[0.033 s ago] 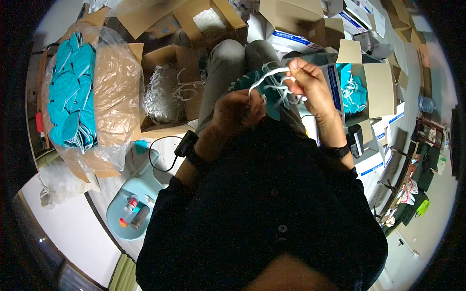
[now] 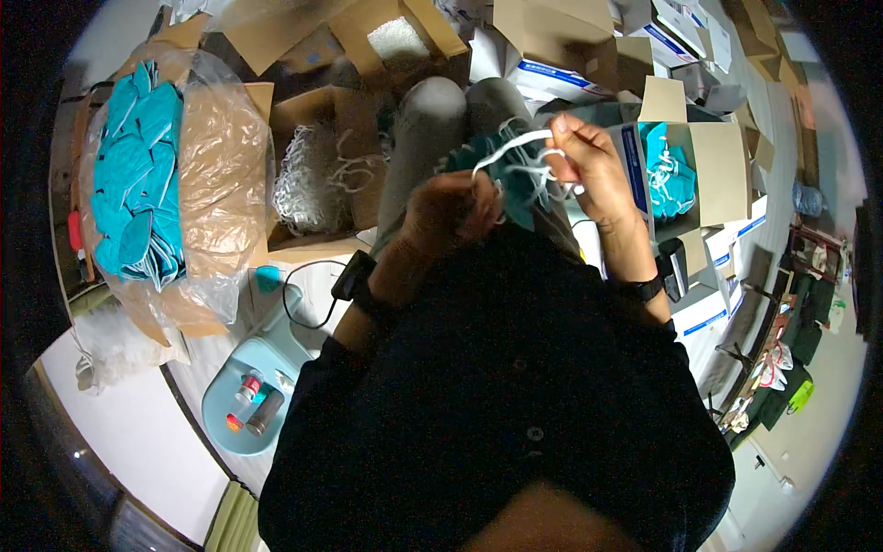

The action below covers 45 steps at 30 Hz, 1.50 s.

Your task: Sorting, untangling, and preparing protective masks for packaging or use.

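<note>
Over my lap a white elastic strap [image 2: 515, 145] arches between my hands. My right hand [image 2: 593, 170] pinches its upper end between thumb and fingertips, with more white loops hanging beneath. My left hand [image 2: 451, 207] has its fingers closed at the strap's lower end; their tips are dark and partly hidden. Behind and below the strap, teal face masks [image 2: 518, 213] lie on my lap, tangled with several white straps. My hands and the loops cover part of these masks.
Left of my knees stands a carton [image 2: 313, 241] of white straps. Further left, a plastic-lined box holds a heap of teal masks [image 2: 138, 175]. On my right, an open box [image 2: 708, 175] contains strapped masks. A light-blue stool [image 2: 225, 437] carries a bottle [image 2: 244, 397].
Both hands keep their hold on the strap. My right hand has shifted very slightly down and to the right, and the hanging loops have swung a little.
</note>
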Available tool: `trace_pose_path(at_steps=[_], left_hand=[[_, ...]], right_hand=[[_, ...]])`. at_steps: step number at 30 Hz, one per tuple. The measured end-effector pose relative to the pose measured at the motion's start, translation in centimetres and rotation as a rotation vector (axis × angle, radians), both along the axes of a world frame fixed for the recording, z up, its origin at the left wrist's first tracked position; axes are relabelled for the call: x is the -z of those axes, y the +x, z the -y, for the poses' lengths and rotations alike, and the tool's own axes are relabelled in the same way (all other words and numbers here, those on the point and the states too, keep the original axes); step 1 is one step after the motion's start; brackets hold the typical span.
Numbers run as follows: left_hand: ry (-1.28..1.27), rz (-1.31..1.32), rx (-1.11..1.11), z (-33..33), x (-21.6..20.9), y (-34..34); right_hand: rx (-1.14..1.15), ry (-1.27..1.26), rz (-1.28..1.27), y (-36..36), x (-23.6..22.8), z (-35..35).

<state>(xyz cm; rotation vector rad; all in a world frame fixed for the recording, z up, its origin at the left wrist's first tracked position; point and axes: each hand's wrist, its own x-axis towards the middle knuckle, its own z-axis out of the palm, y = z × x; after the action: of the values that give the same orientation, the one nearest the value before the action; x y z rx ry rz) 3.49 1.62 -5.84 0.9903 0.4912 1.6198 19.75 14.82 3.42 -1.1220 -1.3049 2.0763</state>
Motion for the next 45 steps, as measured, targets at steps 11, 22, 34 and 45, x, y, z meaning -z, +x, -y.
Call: trace_pose_path(at_steps=[11, 22, 34, 45], left_hand=[[-0.822, -0.176, -0.059, -0.9, 5.1, -6.8], [-0.975, 0.494, -0.482, -17.8, 1.9, -15.7], [-0.296, -1.068, 0.163, -8.9, 5.1, -5.4], [-0.297, -0.725, -0.162, -5.6, -0.9, -4.2]], right_hand=[[0.261, -0.558, -0.641, 3.4, 0.5, -0.8], [0.324, -0.338, -0.643, 6.7, -1.0, 0.0], [0.404, -0.132, -0.418, 7.9, -0.6, -0.4], [0.276, 0.324, 0.364, 5.9, 3.7, 1.6]])
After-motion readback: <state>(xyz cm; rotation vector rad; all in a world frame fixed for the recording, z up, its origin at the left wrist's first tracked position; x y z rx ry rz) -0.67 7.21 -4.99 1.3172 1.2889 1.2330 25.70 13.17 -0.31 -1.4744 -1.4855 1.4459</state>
